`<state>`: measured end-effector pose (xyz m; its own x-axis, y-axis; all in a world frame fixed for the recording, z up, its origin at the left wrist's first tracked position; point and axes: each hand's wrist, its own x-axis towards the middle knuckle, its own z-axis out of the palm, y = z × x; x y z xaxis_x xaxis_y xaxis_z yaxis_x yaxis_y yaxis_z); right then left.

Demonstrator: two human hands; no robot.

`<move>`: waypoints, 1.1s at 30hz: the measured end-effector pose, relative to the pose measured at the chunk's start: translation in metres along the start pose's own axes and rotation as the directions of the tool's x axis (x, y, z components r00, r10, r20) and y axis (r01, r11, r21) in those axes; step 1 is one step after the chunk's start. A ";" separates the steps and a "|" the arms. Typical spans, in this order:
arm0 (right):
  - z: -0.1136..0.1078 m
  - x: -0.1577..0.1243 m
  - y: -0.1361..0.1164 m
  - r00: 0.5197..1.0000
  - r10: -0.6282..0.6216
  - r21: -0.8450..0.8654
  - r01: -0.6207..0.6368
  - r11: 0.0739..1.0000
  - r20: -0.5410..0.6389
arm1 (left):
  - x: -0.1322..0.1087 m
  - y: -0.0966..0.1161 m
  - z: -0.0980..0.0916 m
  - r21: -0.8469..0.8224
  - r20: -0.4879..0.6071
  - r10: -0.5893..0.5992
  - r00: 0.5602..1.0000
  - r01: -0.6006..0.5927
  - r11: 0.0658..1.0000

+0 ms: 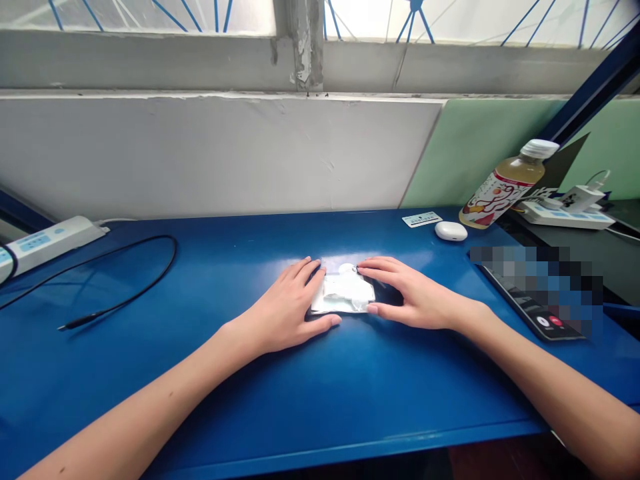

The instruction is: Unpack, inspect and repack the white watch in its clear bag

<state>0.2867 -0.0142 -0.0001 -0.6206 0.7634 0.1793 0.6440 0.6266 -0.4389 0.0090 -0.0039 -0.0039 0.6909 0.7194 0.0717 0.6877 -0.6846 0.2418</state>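
A small flat white packet (pixel 347 293), shiny and overexposed by glare, lies on the blue desk between my two hands. My left hand (pixel 290 307) rests palm down at its left edge, fingers stretched forward and thumb out along the near side. From the other side, my right hand (pixel 410 293) touches the packet with its fingers at the far right corner and its thumb at the near right corner. A gap shows between that thumb and the fingers. A small white round spot (pixel 347 269) is visible near the packet's far edge; its kind is unclear.
At left are a power strip (pixel 55 243) and a black cable (pixel 173 257). On the right stand a drink bottle (pixel 503 190), a white earbud case (pixel 451 231), a card (pixel 421 219) and a phone (pixel 530 300). Another power strip (pixel 565 215) sits behind. A wall (pixel 215 153) borders the blue desk (pixel 320 393).
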 end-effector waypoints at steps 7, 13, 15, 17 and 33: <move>-0.005 -0.002 0.001 0.995 -0.096 -0.057 0.096 0.994 -0.004 | 0.002 -0.001 0.000 0.007 0.005 -0.011 1.000 0.011 1.000; -0.004 0.000 -0.003 0.972 -0.090 0.138 0.122 0.983 -0.218 | 0.004 0.002 -0.006 -0.243 -0.134 -0.040 0.990 0.006 0.970; -0.004 0.002 -0.007 0.965 0.011 0.269 0.063 0.961 -0.263 | 0.003 0.004 -0.005 -0.331 -0.234 -0.062 0.970 -0.019 0.944; -0.003 0.004 -0.010 0.957 0.139 0.397 -0.027 0.917 -0.255 | 0.002 0.005 -0.004 -0.367 -0.306 -0.062 0.950 -0.058 0.929; -0.003 -0.021 -0.026 0.917 -0.084 -0.022 0.082 0.996 -0.390 | 0.002 -0.001 0.000 -0.201 -0.103 0.032 0.994 -0.052 0.978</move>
<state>0.2841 -0.0461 0.0106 -0.4488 0.7087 0.5443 0.6004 0.6903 -0.4037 0.0098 -0.0013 -0.0039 0.6857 0.7057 0.1786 0.5919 -0.6833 0.4275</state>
